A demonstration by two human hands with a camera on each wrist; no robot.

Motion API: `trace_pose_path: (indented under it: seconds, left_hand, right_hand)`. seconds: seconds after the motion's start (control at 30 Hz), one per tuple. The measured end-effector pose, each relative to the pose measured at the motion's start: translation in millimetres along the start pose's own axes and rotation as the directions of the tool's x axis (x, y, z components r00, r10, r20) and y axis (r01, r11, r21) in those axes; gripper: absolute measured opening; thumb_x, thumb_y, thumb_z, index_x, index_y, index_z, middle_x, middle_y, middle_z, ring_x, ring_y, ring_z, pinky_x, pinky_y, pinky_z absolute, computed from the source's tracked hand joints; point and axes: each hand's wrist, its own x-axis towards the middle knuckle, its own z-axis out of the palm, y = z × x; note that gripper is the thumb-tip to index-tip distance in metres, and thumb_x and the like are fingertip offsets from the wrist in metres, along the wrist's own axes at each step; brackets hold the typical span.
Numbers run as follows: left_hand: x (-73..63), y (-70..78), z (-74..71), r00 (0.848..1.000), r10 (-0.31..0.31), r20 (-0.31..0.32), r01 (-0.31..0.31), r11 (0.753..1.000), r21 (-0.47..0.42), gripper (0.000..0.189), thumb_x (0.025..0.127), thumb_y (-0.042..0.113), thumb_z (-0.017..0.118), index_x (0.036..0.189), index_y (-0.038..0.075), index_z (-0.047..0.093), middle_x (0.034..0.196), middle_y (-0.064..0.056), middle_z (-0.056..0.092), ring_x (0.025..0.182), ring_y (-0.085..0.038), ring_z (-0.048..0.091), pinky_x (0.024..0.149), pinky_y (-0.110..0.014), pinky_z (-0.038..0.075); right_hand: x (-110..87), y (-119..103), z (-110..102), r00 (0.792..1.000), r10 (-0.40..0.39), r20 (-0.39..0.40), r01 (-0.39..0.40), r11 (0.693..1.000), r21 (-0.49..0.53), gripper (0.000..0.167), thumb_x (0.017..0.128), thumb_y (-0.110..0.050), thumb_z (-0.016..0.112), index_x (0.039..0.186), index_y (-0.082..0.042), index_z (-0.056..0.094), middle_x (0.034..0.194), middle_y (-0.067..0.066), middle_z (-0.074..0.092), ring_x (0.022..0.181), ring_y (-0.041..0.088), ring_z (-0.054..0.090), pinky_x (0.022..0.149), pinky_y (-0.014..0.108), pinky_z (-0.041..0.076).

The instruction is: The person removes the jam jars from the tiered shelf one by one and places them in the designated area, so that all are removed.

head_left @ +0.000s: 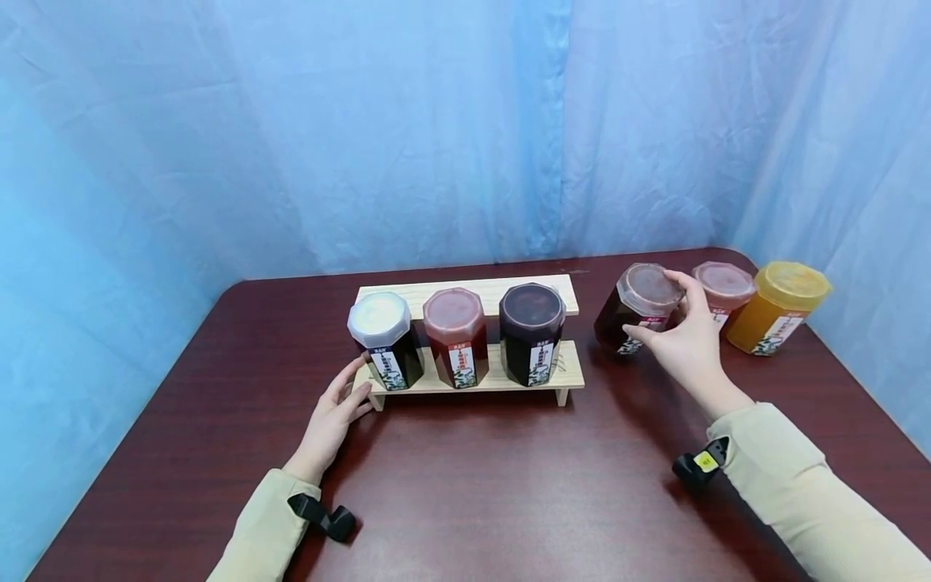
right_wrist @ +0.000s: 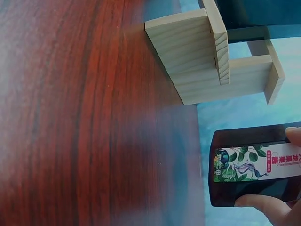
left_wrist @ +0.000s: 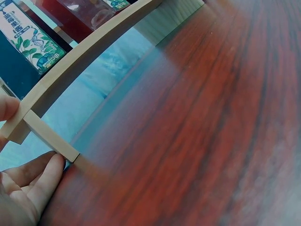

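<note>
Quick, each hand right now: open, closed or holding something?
Left hand: holding the wooden rack by its left end.
Right hand: holding the dark jar right of the rack.

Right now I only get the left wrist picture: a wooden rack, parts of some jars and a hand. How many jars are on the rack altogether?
Observer: Three on the rack, side by side: a white-lidded jar, a red jar and a black jar.
Visitor: Funny, I see only one hand. What's the other doing?
Observer: The right hand holds a brown-lidded jar.
Visitor: Anything past that?
Observer: Yes, a pink-lidded jar and a yellow jar stand to its right.
</note>
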Motion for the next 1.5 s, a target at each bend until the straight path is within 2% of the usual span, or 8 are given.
trace_pose_path:
  seconds: [0.13,0.27,0.33,0.77,0.93,1.1,1.17,1.5]
  left_hand:
    - [0.7,-0.3,-0.1,1.000,0.002,-0.001,-0.002,1.000,-0.006,0.052,0.100,0.021,0.049,0.148,0.018,0.031,0.151,-0.011,0.029,0.126,-0.019,0.041,0.089,-0.021,0.048]
    - [0.5,-1.3,-0.4,1.000,0.001,0.001,-0.001,1.000,-0.009,0.052,0.100,0.020,0.049,0.148,0.018,0.030,0.152,-0.011,0.028,0.129,-0.023,0.039,0.088,-0.021,0.048]
    - [0.2,-1.5,-0.8,1.000,0.001,0.004,-0.001,1.000,-0.006,0.052,0.100,0.020,0.048,0.148,0.018,0.030,0.153,-0.012,0.026,0.130,-0.023,0.038,0.088,-0.020,0.048]
    - [0.5,-2.8,-1.6,1.000,0.002,0.002,-0.002,1.000,0.000,0.053,0.099,0.021,0.050,0.148,0.018,0.030,0.153,-0.011,0.026,0.129,-0.022,0.039,0.088,-0.021,0.048]
    - [0.5,-4.0,-1.6,1.000,0.004,0.001,-0.004,1.000,-0.003,0.053,0.099,0.022,0.051,0.148,0.019,0.031,0.151,-0.011,0.031,0.118,-0.008,0.047,0.087,-0.020,0.049]
    - [1.0,-4.5,-2.1,1.000,0.022,0.003,-0.022,1.000,-0.007,0.053,0.099,0.021,0.050,0.148,0.016,0.031,0.150,-0.012,0.031,0.108,0.003,0.050,0.086,-0.019,0.049]
    - [1.2,-4.5,-2.0,1.000,0.028,0.003,-0.028,1.000,-0.008,0.053,0.099,0.021,0.050,0.148,0.015,0.030,0.150,-0.012,0.030,0.108,0.004,0.050,0.086,-0.020,0.049]
    - [1.6,-5.6,-1.5,1.000,0.021,0.000,-0.021,1.000,-0.008,0.052,0.099,0.020,0.051,0.147,0.016,0.031,0.151,-0.011,0.029,0.110,0.002,0.049,0.086,-0.021,0.049]
  right_hand:
    - [0.5,1,1,1.000,0.003,-0.009,-0.003,1.000,-0.011,0.085,0.072,-0.003,0.080,0.142,-0.009,0.033,0.130,0.017,0.049,0.101,0.007,0.048,0.077,0.001,0.037]
    - [0.9,1,3,1.000,0.028,-0.006,-0.028,0.999,-0.025,0.084,0.072,-0.003,0.080,0.141,-0.007,0.032,0.131,0.020,0.048,0.109,0.029,0.050,0.082,0.003,0.035]
    - [1.1,1,4,0.999,0.045,-0.010,-0.045,0.999,-0.030,0.084,0.072,-0.004,0.080,0.141,-0.006,0.032,0.131,0.020,0.048,0.111,0.032,0.049,0.083,0.004,0.034]
    - [8.5,6,13,0.996,0.085,-0.015,-0.086,0.995,-0.054,0.084,0.070,-0.003,0.080,0.141,-0.005,0.034,0.127,0.024,0.052,0.104,0.032,0.051,0.076,0.013,0.036]
    - [10.9,9,16,0.994,0.110,-0.020,-0.111,0.991,-0.073,0.083,0.070,-0.003,0.080,0.140,-0.006,0.034,0.128,0.023,0.052,0.105,0.032,0.051,0.076,0.014,0.035]
    - [12.6,10,16,0.993,0.115,-0.015,-0.115,0.988,-0.099,0.084,0.070,-0.003,0.080,0.141,-0.006,0.034,0.131,0.023,0.049,0.110,0.033,0.050,0.083,0.027,0.040]
    - [13.2,10,16,0.994,0.106,-0.012,-0.107,0.989,-0.102,0.085,0.070,-0.003,0.080,0.141,-0.006,0.034,0.132,0.022,0.049,0.111,0.034,0.050,0.085,0.034,0.041]
    - [12.7,15,14,0.996,0.084,0.031,-0.080,0.990,-0.115,0.085,0.073,-0.006,0.079,0.143,-0.007,0.030,0.132,0.025,0.047,0.112,0.038,0.050,0.091,0.051,0.043]
